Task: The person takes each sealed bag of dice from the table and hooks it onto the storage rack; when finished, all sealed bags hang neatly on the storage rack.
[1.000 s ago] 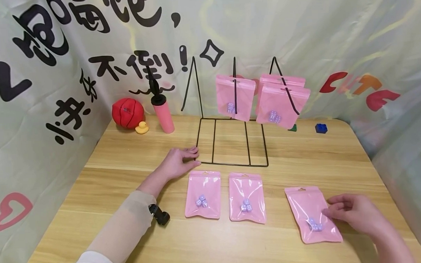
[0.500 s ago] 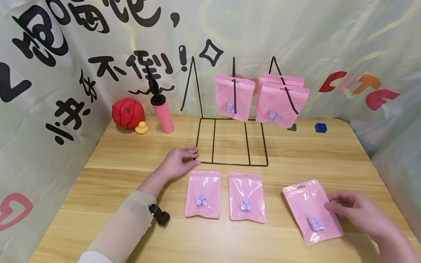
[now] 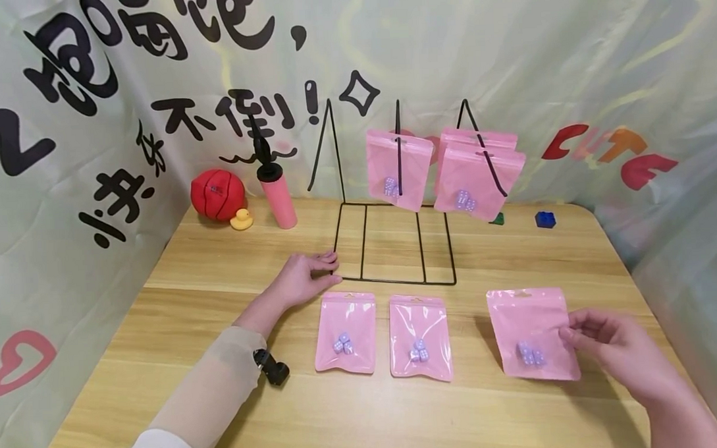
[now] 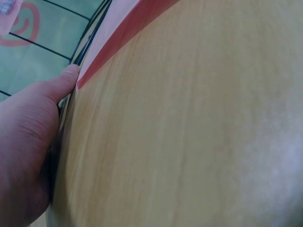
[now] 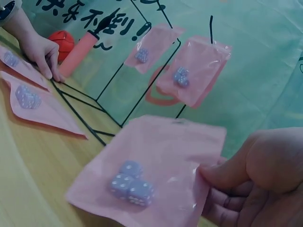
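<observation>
Holding one pink pouch (image 3: 530, 310) by its edge in the right hand (image 3: 618, 356): thumb on the front face, fingers behind, pinched on the side edge. Pouch is just left of that grip, off the table (image 3: 401, 420), judging by the shadow under it. Side hold looks deliberate: top strip and hanger slot (image 3: 522, 294) sit above the fingers, uncovered. Dice (image 5: 132, 184) are low in the pouch, left of the thumb, so their weight likely helps it hang face-out.

Left hand (image 3: 304, 278), well apart from that grip, has thumb and fingers closed around the near left corner of the black wire rack (image 3: 421, 248). Probably steadying it; thin wire base looks light and easy to shift. Exact finger contact on the wire hard to see in the left wrist view.

Right of the left-hand grip and nearer the person, two more pouches lie flat side by side: left pouch (image 3: 346, 317), right pouch (image 3: 417, 314). Slots point toward the rack, presumably for easy reach.

Beyond and left of the right-hand grip, one pouch hangs on the middle hook (image 3: 399, 150), two on the right hook (image 3: 494, 173), threaded through their slots.
</observation>
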{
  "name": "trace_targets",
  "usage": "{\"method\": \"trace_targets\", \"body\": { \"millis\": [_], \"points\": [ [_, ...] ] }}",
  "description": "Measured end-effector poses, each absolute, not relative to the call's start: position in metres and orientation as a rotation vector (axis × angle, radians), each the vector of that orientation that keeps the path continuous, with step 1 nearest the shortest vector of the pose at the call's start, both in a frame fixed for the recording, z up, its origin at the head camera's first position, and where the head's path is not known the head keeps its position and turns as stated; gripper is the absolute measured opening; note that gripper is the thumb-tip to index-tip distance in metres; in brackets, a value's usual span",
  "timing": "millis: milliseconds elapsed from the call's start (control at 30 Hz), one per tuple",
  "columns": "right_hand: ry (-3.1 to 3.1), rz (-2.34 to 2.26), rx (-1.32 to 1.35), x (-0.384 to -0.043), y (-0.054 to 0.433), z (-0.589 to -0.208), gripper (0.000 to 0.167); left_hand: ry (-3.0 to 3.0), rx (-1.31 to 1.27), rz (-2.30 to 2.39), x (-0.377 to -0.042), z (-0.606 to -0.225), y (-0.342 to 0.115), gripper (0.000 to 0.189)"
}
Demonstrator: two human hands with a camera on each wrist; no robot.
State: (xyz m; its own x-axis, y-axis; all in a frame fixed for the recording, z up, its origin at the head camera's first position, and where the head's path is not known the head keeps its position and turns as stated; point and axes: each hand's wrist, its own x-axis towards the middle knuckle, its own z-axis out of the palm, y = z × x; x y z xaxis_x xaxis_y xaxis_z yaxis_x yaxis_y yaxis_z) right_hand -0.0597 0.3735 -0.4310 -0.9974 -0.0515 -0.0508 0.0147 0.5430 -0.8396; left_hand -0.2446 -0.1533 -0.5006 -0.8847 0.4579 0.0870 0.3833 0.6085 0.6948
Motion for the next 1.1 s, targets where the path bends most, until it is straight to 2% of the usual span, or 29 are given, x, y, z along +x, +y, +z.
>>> {"method": "trace_targets", "body": {
  "millis": [567, 1100],
  "points": [
    [2.741, -1.770, 0.008, -0.080, 0.344, -0.395, 0.005, 2.742, 0.717, 1.113, -0.244, -0.502, -0.153, 0.042],
    [2.633, -2.011, -0.119, -0.101, 0.291, -0.373, 0.008, 2.741, 0.735, 1.126, -0.246, -0.506, -0.154, 0.042]
  ]
}}
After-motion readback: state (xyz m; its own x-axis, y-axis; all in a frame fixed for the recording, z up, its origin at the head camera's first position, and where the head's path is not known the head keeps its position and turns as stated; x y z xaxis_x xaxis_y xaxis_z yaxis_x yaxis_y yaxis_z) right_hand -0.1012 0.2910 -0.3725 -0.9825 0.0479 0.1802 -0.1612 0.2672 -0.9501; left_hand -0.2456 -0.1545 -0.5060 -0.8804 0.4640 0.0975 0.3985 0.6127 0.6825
